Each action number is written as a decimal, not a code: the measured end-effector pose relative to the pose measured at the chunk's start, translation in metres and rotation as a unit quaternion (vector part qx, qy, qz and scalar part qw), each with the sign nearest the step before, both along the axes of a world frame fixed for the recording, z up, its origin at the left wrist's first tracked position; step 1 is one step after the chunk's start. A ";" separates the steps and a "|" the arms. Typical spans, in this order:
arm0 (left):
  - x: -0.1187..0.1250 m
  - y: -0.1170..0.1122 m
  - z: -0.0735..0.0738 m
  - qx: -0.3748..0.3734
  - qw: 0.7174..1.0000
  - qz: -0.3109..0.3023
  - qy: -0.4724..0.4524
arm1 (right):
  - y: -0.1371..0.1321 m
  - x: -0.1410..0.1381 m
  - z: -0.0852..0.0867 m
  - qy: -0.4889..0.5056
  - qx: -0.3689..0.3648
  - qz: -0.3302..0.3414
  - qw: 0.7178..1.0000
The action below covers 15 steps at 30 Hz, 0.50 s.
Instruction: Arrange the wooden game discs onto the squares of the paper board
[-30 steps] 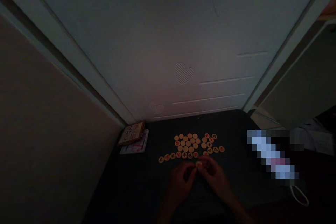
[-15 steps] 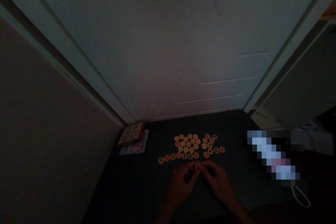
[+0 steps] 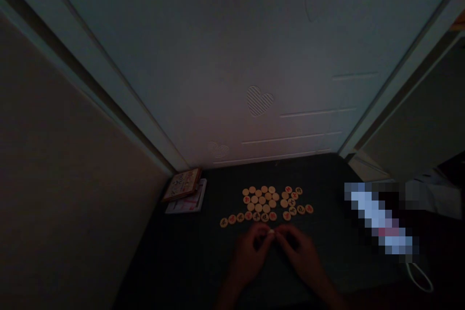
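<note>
In dim light, several round wooden game discs [image 3: 261,199] with red or dark marks lie on a dark table [image 3: 319,174]. Some form a cluster, a second small cluster [image 3: 295,201] lies to its right, and a row [image 3: 247,217] runs along the front. My left hand [image 3: 249,254] and my right hand [image 3: 300,252] meet just in front of the row, fingertips pinched together on one pale disc [image 3: 271,232], only a sliver of which shows.
A flat box [image 3: 181,185] lies on a booklet [image 3: 189,201] at the table's far left corner. A white panel with heart shapes [image 3: 259,100] rises behind the table. A blurred bright object [image 3: 381,223] and a white cord [image 3: 419,276] lie at the right.
Both hands stayed together near the front row. The pale disc between the fingertips showed more of its face before; now only its edge peeks out.
</note>
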<state>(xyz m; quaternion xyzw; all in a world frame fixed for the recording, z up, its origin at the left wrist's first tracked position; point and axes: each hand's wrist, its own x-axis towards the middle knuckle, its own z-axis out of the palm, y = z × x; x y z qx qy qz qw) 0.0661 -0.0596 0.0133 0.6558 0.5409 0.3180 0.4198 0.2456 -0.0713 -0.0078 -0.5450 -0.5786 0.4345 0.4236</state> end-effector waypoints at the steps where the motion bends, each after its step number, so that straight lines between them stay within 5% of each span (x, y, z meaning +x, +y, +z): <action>1: 0.000 0.000 0.000 -0.004 1.000 -0.001 -0.007 | 0.000 -0.001 0.002 0.001 0.000 0.003 1.000; 15: -0.001 0.000 0.005 0.014 0.999 -0.009 -0.048 | -0.001 -0.003 0.010 0.003 -0.001 0.005 1.000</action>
